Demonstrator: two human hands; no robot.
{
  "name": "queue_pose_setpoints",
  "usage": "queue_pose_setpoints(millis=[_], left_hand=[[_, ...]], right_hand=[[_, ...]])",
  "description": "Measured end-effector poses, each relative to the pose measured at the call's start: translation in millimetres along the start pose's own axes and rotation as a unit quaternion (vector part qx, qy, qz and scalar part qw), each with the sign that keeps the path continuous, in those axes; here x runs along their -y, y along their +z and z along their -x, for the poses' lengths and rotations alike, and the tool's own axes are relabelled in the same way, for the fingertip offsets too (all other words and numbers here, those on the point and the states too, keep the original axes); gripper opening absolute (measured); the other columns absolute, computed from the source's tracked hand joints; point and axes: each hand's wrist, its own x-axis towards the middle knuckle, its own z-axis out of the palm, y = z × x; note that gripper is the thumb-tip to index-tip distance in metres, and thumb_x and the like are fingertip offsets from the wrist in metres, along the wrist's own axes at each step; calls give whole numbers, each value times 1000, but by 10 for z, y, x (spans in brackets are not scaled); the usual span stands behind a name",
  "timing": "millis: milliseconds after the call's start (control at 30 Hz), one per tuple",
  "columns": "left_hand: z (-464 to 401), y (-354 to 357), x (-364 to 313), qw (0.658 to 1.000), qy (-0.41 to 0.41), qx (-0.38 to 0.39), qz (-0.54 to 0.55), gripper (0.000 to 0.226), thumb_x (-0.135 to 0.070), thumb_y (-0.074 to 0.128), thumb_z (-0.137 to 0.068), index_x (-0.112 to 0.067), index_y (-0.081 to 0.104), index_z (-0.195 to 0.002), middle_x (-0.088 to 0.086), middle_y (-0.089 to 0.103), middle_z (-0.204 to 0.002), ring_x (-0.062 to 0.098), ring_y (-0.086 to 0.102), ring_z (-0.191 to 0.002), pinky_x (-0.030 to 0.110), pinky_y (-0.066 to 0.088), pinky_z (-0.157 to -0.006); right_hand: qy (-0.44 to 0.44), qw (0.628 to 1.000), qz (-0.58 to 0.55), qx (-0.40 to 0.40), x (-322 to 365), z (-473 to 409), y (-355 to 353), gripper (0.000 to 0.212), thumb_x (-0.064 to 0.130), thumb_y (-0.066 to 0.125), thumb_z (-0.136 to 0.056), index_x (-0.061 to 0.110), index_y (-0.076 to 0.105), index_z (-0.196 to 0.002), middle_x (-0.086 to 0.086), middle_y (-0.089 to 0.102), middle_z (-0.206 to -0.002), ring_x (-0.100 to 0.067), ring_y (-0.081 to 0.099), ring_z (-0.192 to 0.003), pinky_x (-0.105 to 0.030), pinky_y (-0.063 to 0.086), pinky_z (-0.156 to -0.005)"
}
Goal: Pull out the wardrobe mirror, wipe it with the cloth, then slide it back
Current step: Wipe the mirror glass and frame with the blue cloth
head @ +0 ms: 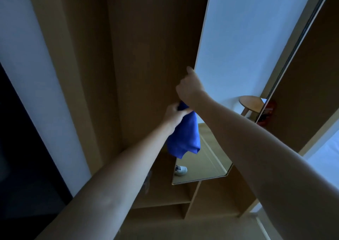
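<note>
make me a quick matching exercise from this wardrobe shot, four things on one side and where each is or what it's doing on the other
Column 1:
1. blue cloth
2. tall frameless wardrobe mirror
3. right hand
4. round wooden stool

Column 2:
A. seen as a reflection
B. hangs from the left hand
C. grips the mirror's edge
D. stands out from the wooden wardrobe

Pairs: 1-B, 2-D, 3-C, 4-A

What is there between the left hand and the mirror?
In the head view, the blue cloth, which the left hand grips, hangs between them, and the right wrist crosses there too. The right hand holds the mirror at its edge.
</note>
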Motion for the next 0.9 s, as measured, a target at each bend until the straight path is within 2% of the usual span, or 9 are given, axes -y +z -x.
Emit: queue_pose_setpoints(millis=[133,267,333,467,533,600,633,800,900], left_hand=[[74,34,241,1000,-30,7,3,32,-26,75,-89,-13,68,-117,-1,71,-110,16,64,-103,31,48,-93],[206,124,801,995,-95,-10,-36,31,-34,78,-86,-19,66,-110,-1,69,-106,19,63,-107,27,45,-93],[233,138,873,992,-120,-2,-29,36,-36,78,-86,-21,64,-115,-1,67,-112,18,61,-111,27,43,-97],[136,84,763,994,-99,13,-46,36,-28,80,-85,-13,69,-115,3,71,-108,21,64,-109,32,48,-99],[63,71,598,997,-69,4,-26,24,-24,79,-86,-14,70,-106,0,71,-98,17,66,-100,28,49,-90],[24,67,394,999,-41,-9,-19,11,-20,75,-88,-20,66,-94,-7,68,-88,6,62,-86,19,45,-74],[12,62,322,999,-31,-7,-16,10,-20,74,-88,-22,65,-93,-10,67,-88,2,60,-84,18,42,-72],[107,80,603,999,-39,-2,-20,35,-30,77,-86,-19,66,-117,-5,70,-111,12,63,-107,30,46,-99],[239,170,930,996,-73,-19,-38,43,-36,78,-85,-17,64,-122,-4,69,-115,16,61,-113,29,42,-104]], right_hand=[[3,1000,-12,-3,51,-12,31,25,25,45,-100,25,69,-104,3,71,-107,-19,62,-108,-43,17,-115],[-7,1000,-25,-8,77,-16,65,24,20,46,-98,25,69,-102,3,71,-105,-18,61,-105,-40,21,-113],[-9,1000,-27,-11,71,-10,69,24,19,47,-98,25,69,-101,3,71,-103,-18,61,-104,-39,22,-113],[-13,999,-28,-12,93,14,45,25,18,45,-99,23,68,-105,3,70,-109,-18,61,-108,-37,26,-109],[-22,999,-33,-14,113,19,46,25,17,44,-99,23,68,-107,3,70,-110,-18,61,-107,-35,30,-104],[-27,999,-44,-15,138,14,70,26,17,43,-100,24,68,-106,4,70,-109,-17,61,-105,-34,33,-100],[-30,999,-44,-10,153,19,78,26,17,43,-100,24,68,-105,4,70,-107,-17,62,-103,-34,34,-98],[-38,999,-21,-13,205,9,134,25,17,45,-98,24,68,-107,4,71,-108,-17,63,-104,-36,32,-103],[-42,999,-25,-6,214,36,130,25,16,46,-97,24,68,-105,3,71,-108,-17,62,-105,-37,29,-106]])
